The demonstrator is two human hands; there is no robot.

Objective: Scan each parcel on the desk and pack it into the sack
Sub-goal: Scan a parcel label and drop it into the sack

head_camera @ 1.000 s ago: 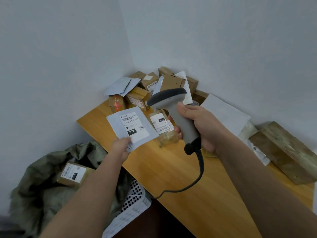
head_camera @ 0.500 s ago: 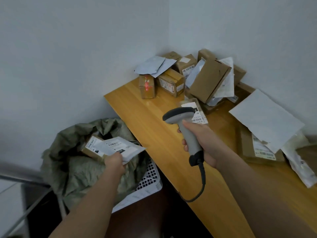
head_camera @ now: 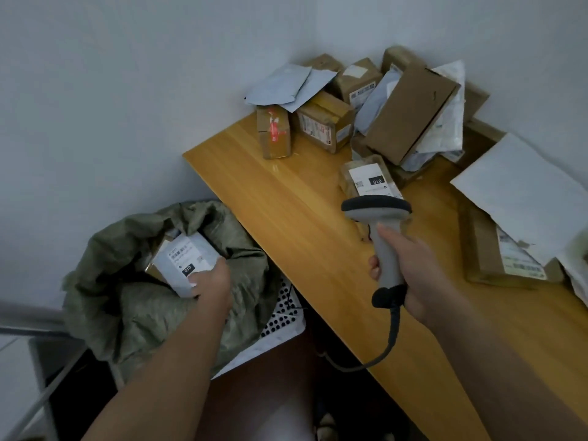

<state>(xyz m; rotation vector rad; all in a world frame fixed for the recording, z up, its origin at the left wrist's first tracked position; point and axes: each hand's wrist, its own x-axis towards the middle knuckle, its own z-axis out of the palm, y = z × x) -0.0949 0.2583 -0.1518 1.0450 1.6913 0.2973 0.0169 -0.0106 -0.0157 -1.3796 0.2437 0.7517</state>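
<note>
The left hand [head_camera: 211,281] reaches down into the mouth of the crumpled olive-green woven sack [head_camera: 133,300], its fingers curled around the near edge of a flat grey mailer envelope with a white shipping label [head_camera: 186,257]. That envelope lies inside the sack's opening, on top of a brown cardboard box that is mostly hidden. The sack sits in a white perforated plastic basket [head_camera: 280,316] just off the left edge of the light wooden desk [head_camera: 302,224].

The right hand [head_camera: 410,275] is wrapped around the handle of a grey corded barcode scanner with a black head [head_camera: 378,224], held above the desk. Just beyond the scanner head, a small clear-wrapped parcel with a white label [head_camera: 369,179] lies on the desk. A heap of brown cardboard boxes and grey mailers [head_camera: 366,106] fills the far corner. A large white padded envelope [head_camera: 521,192] rests along the right edge.
</note>
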